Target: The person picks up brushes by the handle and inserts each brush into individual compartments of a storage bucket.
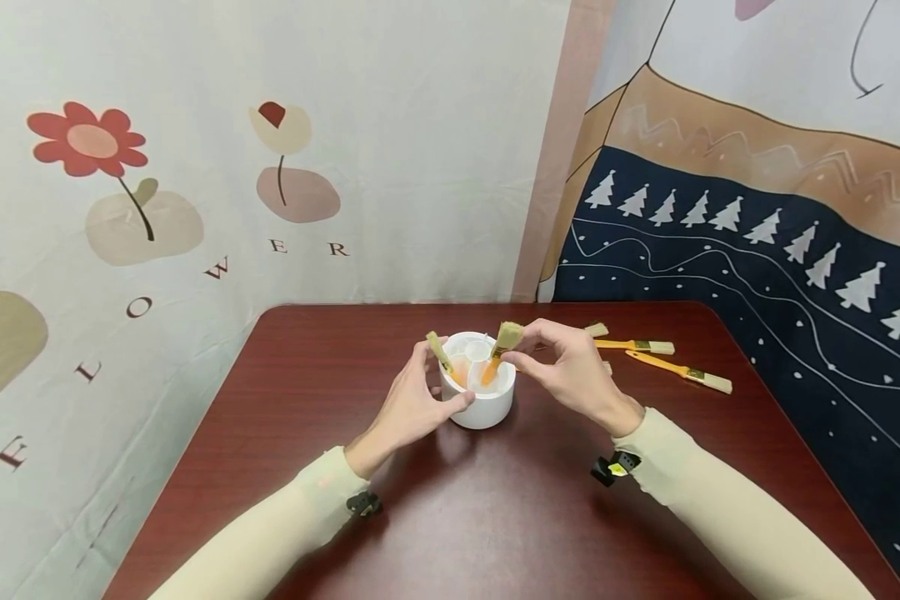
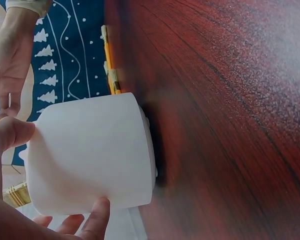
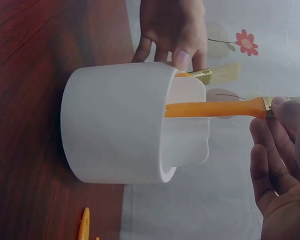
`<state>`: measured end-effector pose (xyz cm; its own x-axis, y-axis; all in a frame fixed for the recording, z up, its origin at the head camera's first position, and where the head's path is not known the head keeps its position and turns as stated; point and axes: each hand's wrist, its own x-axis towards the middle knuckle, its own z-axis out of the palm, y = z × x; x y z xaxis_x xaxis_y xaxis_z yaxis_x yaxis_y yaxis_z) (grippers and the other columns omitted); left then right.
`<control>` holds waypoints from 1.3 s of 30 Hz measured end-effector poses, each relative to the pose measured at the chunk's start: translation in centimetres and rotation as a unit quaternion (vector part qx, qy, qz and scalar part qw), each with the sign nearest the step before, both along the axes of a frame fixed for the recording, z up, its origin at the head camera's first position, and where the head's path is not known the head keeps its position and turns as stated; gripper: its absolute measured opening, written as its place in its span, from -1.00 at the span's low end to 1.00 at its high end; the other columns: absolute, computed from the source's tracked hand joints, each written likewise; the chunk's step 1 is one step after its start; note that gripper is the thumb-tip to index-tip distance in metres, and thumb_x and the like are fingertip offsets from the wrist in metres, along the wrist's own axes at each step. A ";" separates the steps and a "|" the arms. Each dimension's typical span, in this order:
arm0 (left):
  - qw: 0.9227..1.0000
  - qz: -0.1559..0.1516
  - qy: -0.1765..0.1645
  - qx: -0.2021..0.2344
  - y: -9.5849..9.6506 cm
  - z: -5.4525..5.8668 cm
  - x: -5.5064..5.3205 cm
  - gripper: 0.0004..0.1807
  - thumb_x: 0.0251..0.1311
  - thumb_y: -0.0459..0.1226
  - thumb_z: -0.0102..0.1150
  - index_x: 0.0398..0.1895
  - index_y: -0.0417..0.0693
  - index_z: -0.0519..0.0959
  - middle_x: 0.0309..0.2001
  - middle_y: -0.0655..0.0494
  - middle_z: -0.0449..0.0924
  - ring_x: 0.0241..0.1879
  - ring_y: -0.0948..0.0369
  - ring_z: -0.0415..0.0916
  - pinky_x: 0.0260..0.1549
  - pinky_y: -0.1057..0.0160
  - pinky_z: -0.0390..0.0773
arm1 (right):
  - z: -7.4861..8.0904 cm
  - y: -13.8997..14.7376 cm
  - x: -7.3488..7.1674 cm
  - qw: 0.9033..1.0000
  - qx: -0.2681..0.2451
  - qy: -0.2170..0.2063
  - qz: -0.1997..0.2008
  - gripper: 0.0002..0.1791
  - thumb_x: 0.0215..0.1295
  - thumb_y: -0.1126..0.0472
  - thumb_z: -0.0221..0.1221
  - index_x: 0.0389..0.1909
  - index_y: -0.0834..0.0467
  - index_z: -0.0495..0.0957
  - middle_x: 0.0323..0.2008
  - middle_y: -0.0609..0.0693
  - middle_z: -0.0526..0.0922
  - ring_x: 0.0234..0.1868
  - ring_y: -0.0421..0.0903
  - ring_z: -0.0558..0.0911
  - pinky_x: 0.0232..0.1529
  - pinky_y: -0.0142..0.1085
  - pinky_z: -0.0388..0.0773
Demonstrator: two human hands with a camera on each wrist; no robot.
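Note:
A white round holder (image 1: 480, 411) with inner compartments stands on the table. My left hand (image 1: 411, 402) grips its left side, thumb on the near rim and fingers round the far side. One paintbrush (image 1: 442, 353) stands in the holder's left part, bristles up and leaning. My right hand (image 1: 572, 367) pinches a second paintbrush (image 3: 215, 109) at its metal band, bristles up. The orange handle of that brush reaches down past the rim into a compartment; its lower end is hidden by the wall in the right wrist view.
Right of the holder lie several orange-handled paintbrushes, among them one (image 1: 678, 370) nearest the right edge and another (image 1: 635, 345) behind it; some are partly hidden by my right hand. Printed cloths (image 1: 435, 167) hang behind the dark red wooden table (image 1: 307, 358).

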<state>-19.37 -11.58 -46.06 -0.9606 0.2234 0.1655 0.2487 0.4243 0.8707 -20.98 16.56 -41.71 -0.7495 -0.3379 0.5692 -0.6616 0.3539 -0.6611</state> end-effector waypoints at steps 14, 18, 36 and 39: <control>1.000 -0.006 0.001 0.001 -0.2 -0.2 -0.2 0.03 0.26 -0.22 0.73 0.72 -0.04 0.31 0.51 -0.14 0.64 0.50 -0.07 0.67 0.30 -0.12 0.88 | -1.0 -1.1 -0.3 0.998 0.043 0.033 0.010 -0.67 0.28 0.42 0.67 -0.05 0.06 0.83 -0.16 -0.10 0.90 -0.17 -0.22 0.85 0.03 -0.19 0.94; 1.000 -0.008 -0.009 0.006 -0.2 -0.3 -0.4 0.04 0.27 -0.22 0.72 0.73 -0.02 0.31 0.50 -0.16 0.65 0.46 -0.08 0.71 0.32 -0.13 0.88 | -1.3 -1.4 -0.3 0.998 0.051 0.039 0.016 -0.68 0.29 0.42 0.67 -0.04 0.06 0.83 -0.16 -0.09 0.88 -0.18 -0.20 0.83 -0.02 -0.13 0.95; 1.000 -0.017 -0.019 0.012 -0.3 -0.3 -0.4 0.08 0.24 -0.21 0.74 0.76 0.01 0.30 0.47 -0.19 0.68 0.30 -0.10 0.84 0.33 -0.15 0.86 | -2.2 -1.9 -0.1 0.994 0.087 0.068 0.019 -0.72 0.33 0.41 0.64 -0.05 0.12 0.81 -0.14 -0.03 0.87 -0.13 -0.11 0.86 -0.04 -0.09 0.94; 1.000 -0.017 -0.019 0.012 -0.3 -0.3 -0.5 0.09 0.23 -0.20 0.74 0.76 0.01 0.30 0.46 -0.19 0.69 0.31 -0.10 0.84 0.33 -0.15 0.86 | -2.4 -2.0 -0.2 0.992 0.089 0.081 0.025 -0.71 0.33 0.42 0.64 -0.04 0.11 0.80 -0.16 -0.04 0.86 -0.14 -0.11 0.86 -0.07 -0.09 0.93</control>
